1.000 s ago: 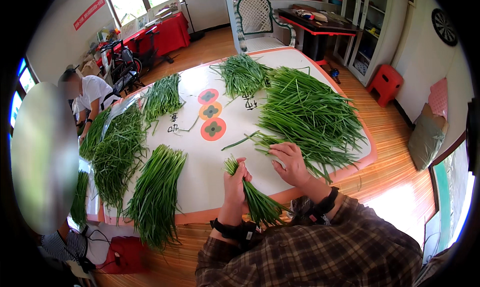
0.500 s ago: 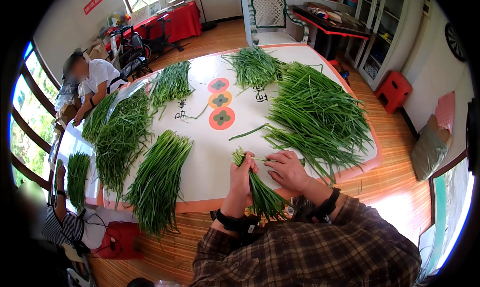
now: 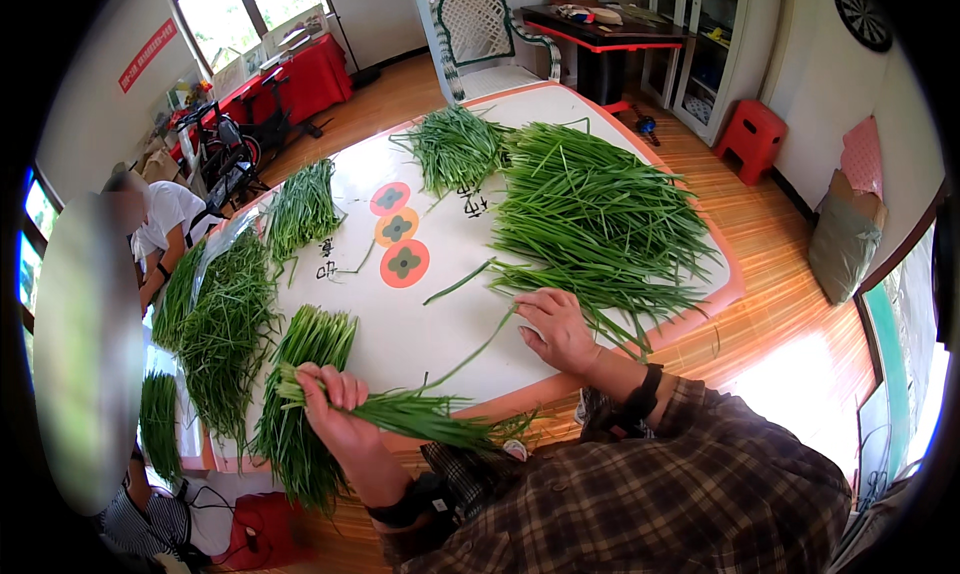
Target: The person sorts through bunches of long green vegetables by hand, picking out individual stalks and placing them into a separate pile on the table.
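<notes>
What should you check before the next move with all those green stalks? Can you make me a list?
1. Left hand grips the bunch of green stalks firmly: ok.
2. Right hand free to pick: ok, it rests open on the table beside the big loose pile.
3. One long stalk trails loose from the bunch: not ok.
4. Sorted pile near the left hand: ok.
5. Stalk ends in the bunch lined up: cannot tell.

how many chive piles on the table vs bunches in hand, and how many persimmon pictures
chive piles on the table: 6
chive bunch in the left hand: 1
persimmon pictures: 3
total: 10
</notes>
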